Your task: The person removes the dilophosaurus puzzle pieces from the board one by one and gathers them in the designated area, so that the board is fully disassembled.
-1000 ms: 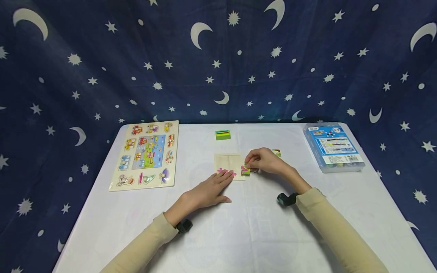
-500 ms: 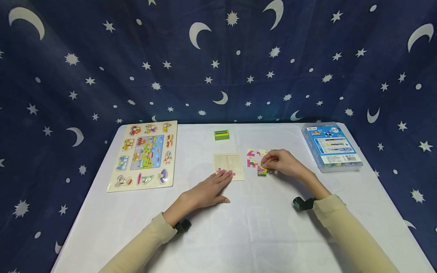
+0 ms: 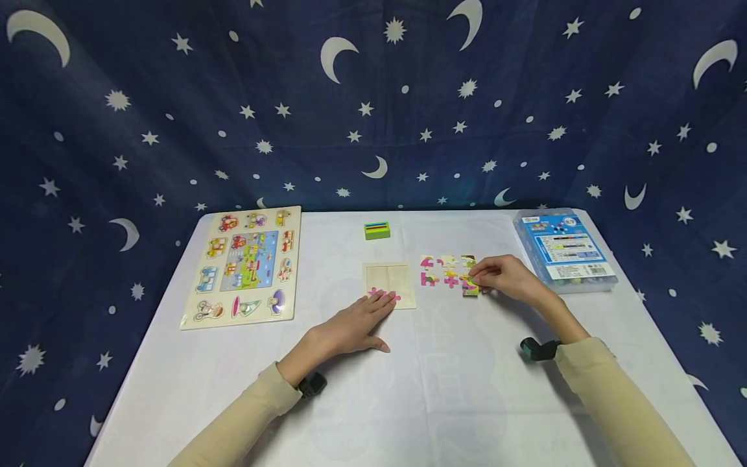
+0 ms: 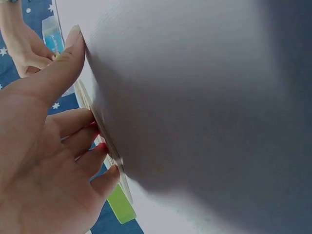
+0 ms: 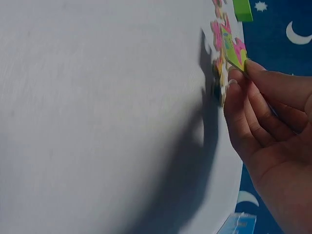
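Observation:
In the head view my left hand (image 3: 350, 327) lies with extended fingers on the near side of a small wooden puzzle tray (image 3: 404, 277). Pink puzzle pieces (image 3: 372, 291) in the tray show partly from under those fingertips. To the right, my right hand (image 3: 506, 275) pinches a green, yellow and pink puzzle piece (image 3: 470, 290) between thumb and fingers. The right wrist view shows this piece (image 5: 234, 51) tilted and raised above the table. Several loose pieces (image 3: 429, 279) lie in rows between the tray and my right hand, partly behind the held piece.
A small green box (image 3: 377, 231) with coloured stripes stands behind the tray. At the left lies a large wooden vehicle puzzle board (image 3: 226, 298). A clear plastic case (image 3: 569, 250) with a blue label sits at the back right, before a dark star-patterned curtain (image 3: 373, 78).
My right hand has moved rightward with the puzzle piece, from beside the tray to the far side of the loose pieces, uncovering them. My left hand has stayed on the tray.

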Available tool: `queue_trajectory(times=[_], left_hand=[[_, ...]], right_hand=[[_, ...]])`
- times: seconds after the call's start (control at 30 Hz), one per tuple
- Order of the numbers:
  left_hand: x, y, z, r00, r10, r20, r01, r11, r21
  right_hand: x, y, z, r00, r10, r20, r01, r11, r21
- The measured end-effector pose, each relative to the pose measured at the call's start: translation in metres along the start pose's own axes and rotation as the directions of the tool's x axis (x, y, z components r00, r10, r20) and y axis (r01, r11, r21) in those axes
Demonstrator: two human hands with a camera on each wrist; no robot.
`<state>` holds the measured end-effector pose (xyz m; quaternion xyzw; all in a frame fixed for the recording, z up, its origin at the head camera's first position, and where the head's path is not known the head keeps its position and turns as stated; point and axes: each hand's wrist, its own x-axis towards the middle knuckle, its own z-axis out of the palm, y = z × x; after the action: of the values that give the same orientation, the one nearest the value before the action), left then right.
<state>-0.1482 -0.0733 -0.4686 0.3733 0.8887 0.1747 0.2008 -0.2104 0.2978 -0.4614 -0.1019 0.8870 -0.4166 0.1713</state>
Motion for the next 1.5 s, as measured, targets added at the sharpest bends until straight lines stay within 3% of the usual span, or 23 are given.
queue_trajectory(times=[0.53, 0.9, 1.03, 1.2, 1.5], left_hand=[[-0.003, -0.004, -0.004, 1.0, 0.019, -0.01, -0.019, 0.999, -0.041], [-0.005, -0.007, 0.0, 1.0, -0.006, -0.025, 0.005, 0.999, -0.042], [-0.007, -0.009, 0.0, 1.0, -0.018, -0.025, 0.018, 1.0, -0.023], [-0.01, -0.013, 0.0, 0.999, -0.034, -0.032, 0.034, 0.999, -0.023], [-0.016, -0.019, -0.002, 0.997, -0.064, -0.039, 0.064, 0.998, -0.01]], right_hand=[[-0.005, 0.005, 0.0, 0.999, 0.036, 0.033, -0.034, 0.999, -0.042], [-0.004, 0.008, 0.004, 0.999, 0.042, -0.003, -0.042, 0.991, -0.125], [-0.004, 0.007, 0.005, 1.0, 0.004, -0.026, -0.007, 0.991, -0.137], [0.0, 0.0, 0.014, 0.998, -0.061, -0.031, 0.056, 0.989, -0.14], [0.014, -0.026, 0.037, 0.998, -0.067, -0.016, 0.065, 0.995, -0.078]])
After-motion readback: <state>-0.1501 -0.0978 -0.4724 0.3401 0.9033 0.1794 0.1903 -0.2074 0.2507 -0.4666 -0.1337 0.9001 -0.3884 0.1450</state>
